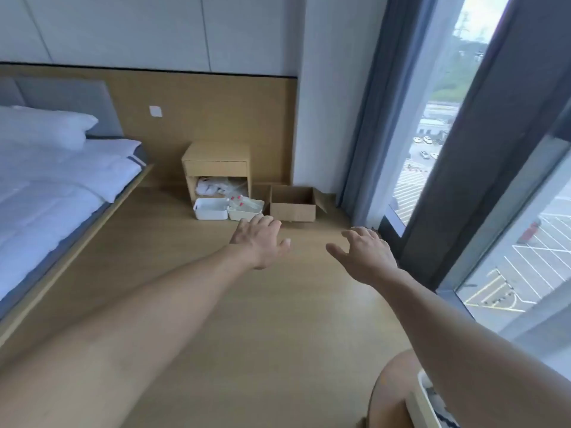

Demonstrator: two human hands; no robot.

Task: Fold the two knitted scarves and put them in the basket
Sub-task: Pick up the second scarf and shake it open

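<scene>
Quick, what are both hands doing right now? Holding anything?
Left hand: open, fingers spread, holding nothing.
Right hand: open, fingers curled a little, holding nothing.

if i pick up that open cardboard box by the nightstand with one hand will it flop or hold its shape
The cardboard box looks empty with its flaps open, so it is probably light and easy to shove. Its walls stand square, so it should mostly hold shape, though one flap splays outward and would likely flop. Both hands are free.
</scene>
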